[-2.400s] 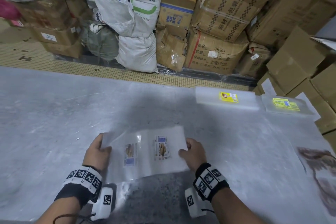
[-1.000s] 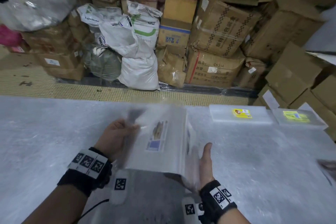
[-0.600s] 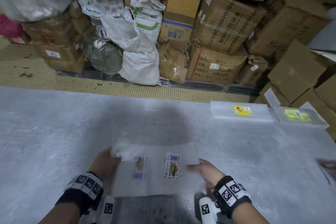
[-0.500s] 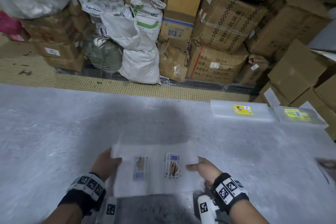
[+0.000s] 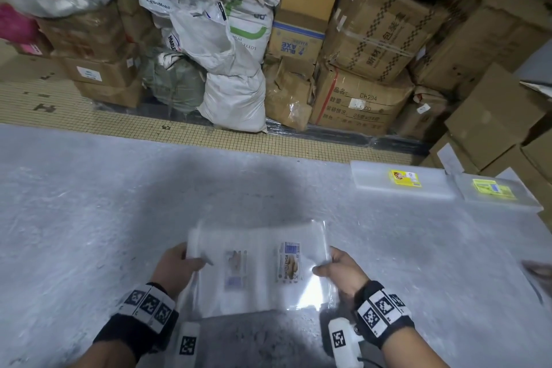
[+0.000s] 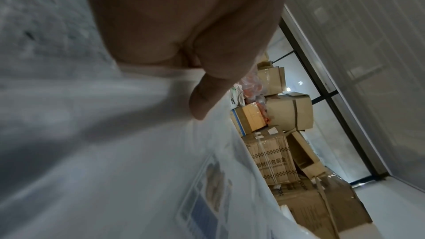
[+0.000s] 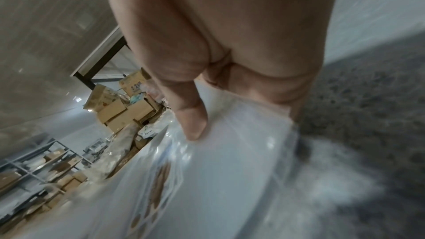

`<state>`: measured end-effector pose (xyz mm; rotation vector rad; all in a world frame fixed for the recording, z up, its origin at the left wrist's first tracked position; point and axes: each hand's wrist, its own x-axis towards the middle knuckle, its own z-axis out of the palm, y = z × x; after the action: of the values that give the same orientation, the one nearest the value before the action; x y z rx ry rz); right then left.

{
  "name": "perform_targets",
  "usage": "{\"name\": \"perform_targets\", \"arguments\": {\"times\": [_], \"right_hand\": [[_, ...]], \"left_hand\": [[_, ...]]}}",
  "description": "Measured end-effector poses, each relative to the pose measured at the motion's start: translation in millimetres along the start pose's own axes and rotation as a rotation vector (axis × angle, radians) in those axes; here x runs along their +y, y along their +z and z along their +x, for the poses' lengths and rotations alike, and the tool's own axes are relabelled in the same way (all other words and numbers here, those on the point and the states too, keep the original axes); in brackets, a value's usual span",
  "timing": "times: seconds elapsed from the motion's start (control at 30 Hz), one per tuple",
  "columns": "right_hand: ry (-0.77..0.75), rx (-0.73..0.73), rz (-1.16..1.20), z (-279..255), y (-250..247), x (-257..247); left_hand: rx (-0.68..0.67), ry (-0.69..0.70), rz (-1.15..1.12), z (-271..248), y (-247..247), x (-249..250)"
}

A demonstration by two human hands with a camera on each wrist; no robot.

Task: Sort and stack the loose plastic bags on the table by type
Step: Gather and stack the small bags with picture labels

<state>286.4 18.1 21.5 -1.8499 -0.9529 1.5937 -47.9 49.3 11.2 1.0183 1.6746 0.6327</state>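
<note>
lifted slightly, bags pinched (thumbs on top) by left hand, right hand.

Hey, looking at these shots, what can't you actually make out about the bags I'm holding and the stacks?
- Bags: how many; head view shows overlapping clear layers.
- Left label: print blurred by motion and film.
- Left hand and right hand: fingers under the bags, hidden in every view.
- Two far stacks: label text too small.
- Dark shape: cut off by the right edge.
</note>
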Motion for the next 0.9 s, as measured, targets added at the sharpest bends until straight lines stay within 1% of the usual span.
{"name": "perform_targets", "arguments": {"times": [0.1, 0.17, 0.23, 0.3, 0.43, 0.53, 0.63, 0.7, 0.8, 0.9], "right_hand": [[-0.088, 0.044, 0.097, -7, -2, -18], [-0.173, 0.074, 0.154, -6, -8, -32], [-0.270, 0.146, 0.169, 1, -13, -46], [-0.337, 0.233, 0.166, 7, -14, -61], [-0.455, 0.372, 0.206, 17, -15, -83], [-0.427, 0.410, 0.157, 26, -6, -79], [-0.355, 0.460, 0.197, 34, 7, -64], [-0.345, 0.486, 0.223, 35, 9, -63], [-0.335, 0.472, 0.219, 39, 4, -64], [-0.322, 0.418, 0.240, 44, 1, -66]], "left_hand": [[0.070, 0.091, -0.096, 0, 1, 14], [0.112, 0.172, -0.184, 3, 0, 32], [0.164, 0.271, -0.252, 7, 0, 55], [0.203, 0.351, -0.270, 13, 2, 77], [0.254, 0.421, -0.319, 24, 16, 105], [0.282, 0.415, -0.277, 34, 33, 101], [0.312, 0.370, -0.185, 48, 45, 82], [0.320, 0.369, -0.140, 58, 46, 74], [0.283, 0.375, -0.087, 64, 43, 76], [0.243, 0.391, 0.002, 66, 40, 82]]}}
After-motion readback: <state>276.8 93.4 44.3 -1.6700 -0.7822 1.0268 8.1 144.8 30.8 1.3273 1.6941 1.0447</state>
